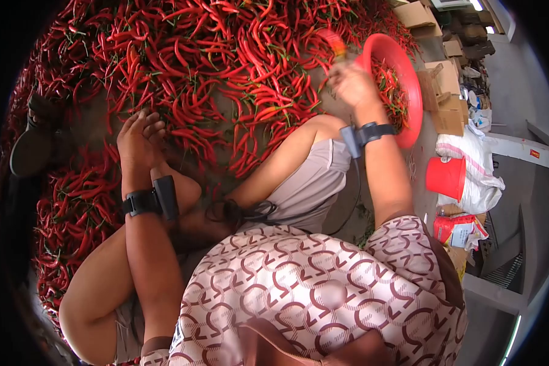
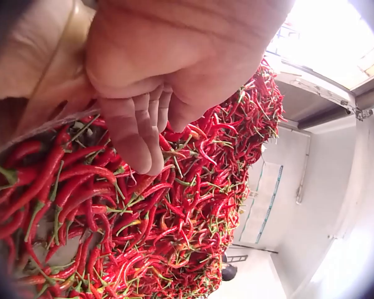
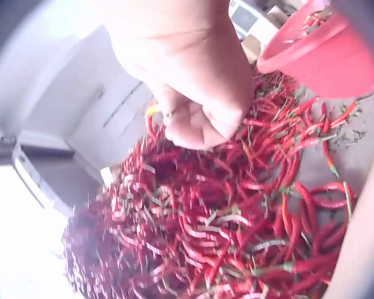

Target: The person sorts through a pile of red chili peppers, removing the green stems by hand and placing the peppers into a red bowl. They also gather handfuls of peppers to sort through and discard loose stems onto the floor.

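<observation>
- Head view: the right hand (image 1: 355,86) pinches a chilli pepper (image 1: 333,41) at its fingertips; the pepper juts out ahead, blurred, red with a yellow-orange end toward the fingers.
- Picking peppers over singly seems the step in hand; the next move probably calls for a light pinch, then a clean release clear of the rim.
- Just right of that hand stands a red basin (image 1: 415,91), partly filled with peppers (image 1: 389,91).
- The left hand (image 1: 139,137), well to its left, has loosely bent fingers and seems to hold nothing.
- Ahead of both hands spreads a chilli pile (image 1: 183,49): slim, curved, glossy red, many green-stalked.
- Farther right, beyond the basin, sit cardboard boxes (image 1: 448,113).
</observation>
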Action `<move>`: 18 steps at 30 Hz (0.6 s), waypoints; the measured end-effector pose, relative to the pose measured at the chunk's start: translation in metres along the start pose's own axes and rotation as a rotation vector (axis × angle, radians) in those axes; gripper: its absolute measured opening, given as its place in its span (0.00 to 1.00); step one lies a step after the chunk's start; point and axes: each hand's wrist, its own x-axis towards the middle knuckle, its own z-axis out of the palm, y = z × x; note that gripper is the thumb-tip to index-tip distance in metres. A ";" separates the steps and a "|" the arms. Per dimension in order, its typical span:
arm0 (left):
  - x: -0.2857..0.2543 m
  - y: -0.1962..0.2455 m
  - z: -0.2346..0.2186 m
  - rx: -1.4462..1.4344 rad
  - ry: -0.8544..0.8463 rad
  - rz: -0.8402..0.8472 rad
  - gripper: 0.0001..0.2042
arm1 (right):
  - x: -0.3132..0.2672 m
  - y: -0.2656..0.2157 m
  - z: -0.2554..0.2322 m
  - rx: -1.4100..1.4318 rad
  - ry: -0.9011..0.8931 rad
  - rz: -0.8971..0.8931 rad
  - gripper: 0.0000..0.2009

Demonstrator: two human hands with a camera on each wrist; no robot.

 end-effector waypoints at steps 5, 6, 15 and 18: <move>-0.001 0.000 0.005 0.007 0.005 -0.004 0.12 | 0.010 -0.037 -0.063 0.380 0.481 -0.189 0.07; -0.001 0.000 0.007 0.018 0.022 -0.002 0.12 | 0.018 -0.021 -0.068 0.253 0.374 -0.036 0.08; -0.003 0.003 0.003 -0.014 0.004 -0.002 0.12 | 0.066 0.106 0.080 -1.701 0.000 0.164 0.46; -0.004 0.003 0.008 0.003 0.047 -0.011 0.12 | 0.046 0.116 0.121 -1.640 -0.075 -0.017 0.41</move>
